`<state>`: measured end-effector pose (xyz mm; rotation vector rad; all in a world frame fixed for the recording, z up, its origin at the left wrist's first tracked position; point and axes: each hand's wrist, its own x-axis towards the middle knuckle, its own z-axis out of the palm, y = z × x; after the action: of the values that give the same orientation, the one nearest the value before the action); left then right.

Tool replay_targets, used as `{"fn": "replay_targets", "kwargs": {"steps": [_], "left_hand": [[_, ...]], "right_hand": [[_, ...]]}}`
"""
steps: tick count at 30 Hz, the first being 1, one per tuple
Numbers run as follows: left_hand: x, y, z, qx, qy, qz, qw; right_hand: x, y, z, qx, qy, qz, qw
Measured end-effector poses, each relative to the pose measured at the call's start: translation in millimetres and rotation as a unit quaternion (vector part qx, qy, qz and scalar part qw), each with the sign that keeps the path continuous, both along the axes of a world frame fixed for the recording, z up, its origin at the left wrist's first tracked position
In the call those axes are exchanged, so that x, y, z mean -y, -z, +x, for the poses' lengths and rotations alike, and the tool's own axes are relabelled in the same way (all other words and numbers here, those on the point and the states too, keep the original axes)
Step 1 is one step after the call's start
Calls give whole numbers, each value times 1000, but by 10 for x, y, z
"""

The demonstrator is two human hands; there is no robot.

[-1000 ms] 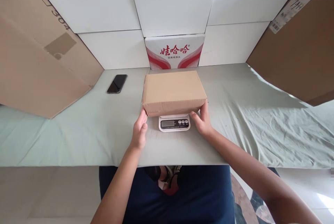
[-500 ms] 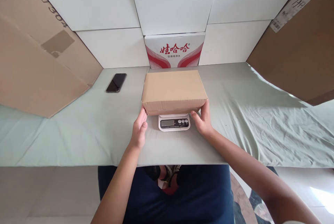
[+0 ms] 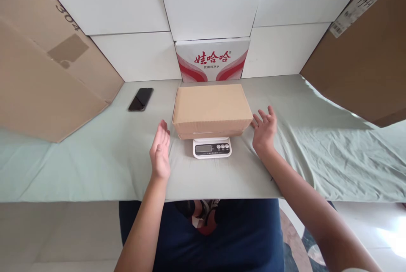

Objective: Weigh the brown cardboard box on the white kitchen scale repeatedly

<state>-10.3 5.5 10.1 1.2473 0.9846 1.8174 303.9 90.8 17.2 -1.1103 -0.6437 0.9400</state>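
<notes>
Just one view here, head-mounted, looking forward and down over the near edge of the pale green cloth-covered table point(image 3: 95, 166), fairly close in; it faces the white panel wall point(image 3: 209, 1) along the far edge, own lap at the bottom

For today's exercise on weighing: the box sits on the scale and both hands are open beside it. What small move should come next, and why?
Probably read the display: the cardboard box rests on the scale, and the left hand and right hand are open, clear of it.
</notes>
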Motion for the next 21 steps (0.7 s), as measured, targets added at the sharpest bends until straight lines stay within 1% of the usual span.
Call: {"fn": "replay_targets", "kwargs": {"steps": [2,5,8,11,13,16,21], "left_hand": [[0,10,1,-2,6,-11,1000],[1,50,-2,-18,49,-47,998],[13,101,-7,-51,88,-93,990],[34,123,-6,-76,93,-117,986],[45,118,-2,-80,90,-121,985],[49,102,9,-77,86,-117,986],[45,95,19,-76,86,-102,988]], "right_hand": [[0,16,-21,-1,-6,-3,1000],[18,-8,-69,-1,-33,3,999],[74,-49,-140,24,-108,54,992],[150,-69,-212,64,-181,115,975],[189,-72,-244,76,-208,133,966],[209,-76,-270,83,-215,138,963],[182,-77,-280,102,-197,137,965]]}}
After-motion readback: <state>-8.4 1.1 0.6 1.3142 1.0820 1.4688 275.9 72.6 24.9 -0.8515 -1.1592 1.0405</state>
